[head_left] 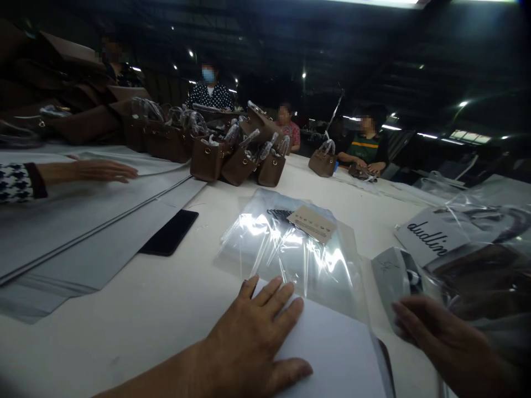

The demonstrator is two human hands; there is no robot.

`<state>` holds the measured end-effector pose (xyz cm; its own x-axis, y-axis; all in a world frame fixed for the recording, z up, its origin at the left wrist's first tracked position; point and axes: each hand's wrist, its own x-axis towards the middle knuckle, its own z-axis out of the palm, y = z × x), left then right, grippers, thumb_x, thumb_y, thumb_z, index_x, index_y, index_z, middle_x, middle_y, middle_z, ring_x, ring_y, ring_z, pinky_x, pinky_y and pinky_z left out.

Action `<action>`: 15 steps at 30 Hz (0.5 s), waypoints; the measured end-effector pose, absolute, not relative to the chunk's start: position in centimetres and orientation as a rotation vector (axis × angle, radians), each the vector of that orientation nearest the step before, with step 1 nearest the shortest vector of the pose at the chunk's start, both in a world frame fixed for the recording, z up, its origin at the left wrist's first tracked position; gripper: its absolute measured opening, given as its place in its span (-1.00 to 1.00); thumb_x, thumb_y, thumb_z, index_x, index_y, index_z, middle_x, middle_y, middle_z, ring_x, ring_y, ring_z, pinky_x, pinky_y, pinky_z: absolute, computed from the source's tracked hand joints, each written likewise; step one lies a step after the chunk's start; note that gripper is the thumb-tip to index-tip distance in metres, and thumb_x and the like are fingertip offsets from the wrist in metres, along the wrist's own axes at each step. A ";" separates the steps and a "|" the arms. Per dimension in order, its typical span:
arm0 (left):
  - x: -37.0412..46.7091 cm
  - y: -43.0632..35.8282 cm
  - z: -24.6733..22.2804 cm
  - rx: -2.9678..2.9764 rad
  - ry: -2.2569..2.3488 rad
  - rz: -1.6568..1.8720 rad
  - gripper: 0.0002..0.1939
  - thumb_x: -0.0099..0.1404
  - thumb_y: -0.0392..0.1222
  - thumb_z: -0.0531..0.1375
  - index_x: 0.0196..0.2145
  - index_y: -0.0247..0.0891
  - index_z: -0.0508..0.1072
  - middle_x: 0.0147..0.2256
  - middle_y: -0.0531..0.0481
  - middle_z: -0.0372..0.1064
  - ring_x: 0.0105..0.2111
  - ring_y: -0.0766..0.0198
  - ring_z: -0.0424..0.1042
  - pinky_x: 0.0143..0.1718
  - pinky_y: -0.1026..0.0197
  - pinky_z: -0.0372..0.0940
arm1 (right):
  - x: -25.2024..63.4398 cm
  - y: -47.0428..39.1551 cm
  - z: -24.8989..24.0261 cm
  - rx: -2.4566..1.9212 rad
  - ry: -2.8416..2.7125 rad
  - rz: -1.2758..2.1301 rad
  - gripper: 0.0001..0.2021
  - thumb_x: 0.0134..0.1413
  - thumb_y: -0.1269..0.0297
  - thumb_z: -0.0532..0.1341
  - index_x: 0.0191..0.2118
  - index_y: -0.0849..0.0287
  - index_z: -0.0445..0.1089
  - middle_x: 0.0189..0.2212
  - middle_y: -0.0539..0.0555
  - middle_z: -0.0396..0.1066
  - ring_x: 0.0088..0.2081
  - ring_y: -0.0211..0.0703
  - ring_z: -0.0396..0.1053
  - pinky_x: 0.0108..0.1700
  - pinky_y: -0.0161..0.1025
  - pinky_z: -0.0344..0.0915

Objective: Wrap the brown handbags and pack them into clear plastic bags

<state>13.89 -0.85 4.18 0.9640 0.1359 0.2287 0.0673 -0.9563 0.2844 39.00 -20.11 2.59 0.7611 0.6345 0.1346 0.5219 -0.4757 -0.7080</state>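
Observation:
My left hand lies flat, fingers spread, on a white sheet at the front of the table. Beyond its fingertips are shiny clear plastic bags with a tan printed card on top. My right hand is at the lower right, its fingers curved and blurred by motion. It is beside a grey box-shaped holder with a roll inside, which looks like a tape dispenser; whether the fingers touch it or hold anything, I cannot tell.
Brown handbags with wrapped handles stand across the table. A phone lies by grey sheets, where a co-worker's hand reaches in. Plastic-wrapped bags fill the right. Several people are at the far side.

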 end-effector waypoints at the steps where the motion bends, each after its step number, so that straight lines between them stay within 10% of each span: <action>1: 14.0 -0.7 3.6 2.859 0.134 0.445 -0.35 0.24 0.24 -0.10 0.14 -0.23 0.13 0.16 -0.21 0.05 0.15 -0.12 0.05 0.08 -0.30 0.00 | 40.3 -18.4 2.3 -2.161 -1.021 0.191 -0.69 -0.10 -0.04 0.21 -0.34 0.09 0.37 -0.42 0.04 0.42 -0.41 -0.14 0.38 -0.37 -0.24 0.31; 5: 14.6 -0.5 0.3 2.959 0.106 0.909 -0.43 0.25 0.19 -0.05 0.04 -0.25 0.26 0.08 -0.21 0.20 0.11 -0.08 0.12 0.11 -0.24 -0.03 | 42.0 -10.6 -0.7 -1.898 -1.708 0.461 -0.74 -0.01 0.11 0.19 -0.20 0.10 0.35 -0.10 0.11 0.31 -0.08 -0.07 0.27 -0.06 -0.13 0.22; 10: 14.6 -0.7 -0.2 2.899 0.190 1.151 -0.77 0.31 -0.20 0.00 -0.11 -0.12 0.35 -0.03 0.00 0.35 0.09 0.15 0.18 0.21 -0.03 -0.11 | 39.5 -5.1 -4.9 -1.835 -2.016 0.549 -0.84 -0.11 0.21 0.25 -0.40 0.15 0.31 -0.40 0.02 0.31 -0.34 -0.18 0.22 -0.24 -0.20 0.14; 15: 13.9 2.7 4.8 2.497 0.379 0.849 -0.70 0.31 -0.08 0.01 -0.05 -0.14 0.34 0.00 -0.03 0.31 0.02 0.19 0.27 0.07 0.10 0.19 | 39.9 -4.4 -5.8 -1.824 -1.928 0.604 -0.79 0.03 0.21 0.15 -0.52 0.18 0.22 -0.52 -0.03 0.25 -0.42 -0.26 0.18 -0.31 -0.26 0.09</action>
<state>13.92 2.66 4.79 0.7701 0.3980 0.4986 0.1054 -0.8502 0.5158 39.88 -4.38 -5.82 -0.0536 0.9986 0.0042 0.8179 0.0463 -0.5736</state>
